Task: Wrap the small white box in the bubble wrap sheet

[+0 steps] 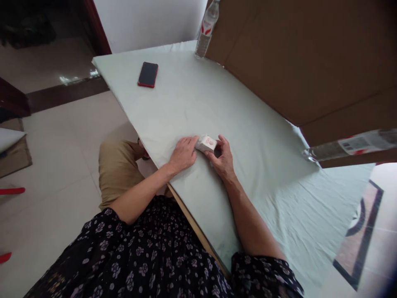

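Head view: the box [207, 143] lies on the table [182, 103], nearer the wearer than the phone [148, 75], between both hands. The right hand [224, 162] grips its right side, thumb and fingers partly spread; the left hand [183, 153] reaches its left side, hold unclear. Long axis: cannot tell.

On a flat pale-green cloth-covered surface [248, 116], a small white box [207, 143] sits between the left grip [183, 153] and right grip [224, 160], a rectangular black-and-red phone [148, 75] lies beyond, leftward, and a brown cardboard panel [297, 62] stands behind, rightward, a clear plastic bottle [207, 31] at its far end, another bottle [356, 145] at its right.
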`<action>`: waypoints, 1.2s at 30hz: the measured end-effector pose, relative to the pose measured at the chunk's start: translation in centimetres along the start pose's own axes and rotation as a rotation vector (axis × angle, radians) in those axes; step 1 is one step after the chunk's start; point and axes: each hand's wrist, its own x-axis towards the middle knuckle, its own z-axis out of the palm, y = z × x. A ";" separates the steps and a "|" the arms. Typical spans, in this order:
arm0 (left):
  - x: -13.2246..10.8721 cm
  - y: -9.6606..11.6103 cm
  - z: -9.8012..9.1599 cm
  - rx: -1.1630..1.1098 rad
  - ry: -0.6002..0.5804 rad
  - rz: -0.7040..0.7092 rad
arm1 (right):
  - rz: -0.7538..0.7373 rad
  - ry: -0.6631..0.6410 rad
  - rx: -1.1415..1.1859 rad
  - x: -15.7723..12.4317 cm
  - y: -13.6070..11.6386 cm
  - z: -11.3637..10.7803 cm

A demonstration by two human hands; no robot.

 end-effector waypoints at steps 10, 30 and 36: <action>-0.1 -0.8 0.5 -0.073 0.065 0.022 | 0.015 -0.035 -0.042 -0.1 -0.8 -0.3; 3.4 0.7 -2.2 -0.569 -0.025 -0.070 | 0.054 -0.132 -0.117 -1.0 -3.1 -2.4; 2.9 0.8 -1.7 -0.576 0.016 -0.040 | -0.119 -0.060 -0.304 0.1 -5.3 -5.4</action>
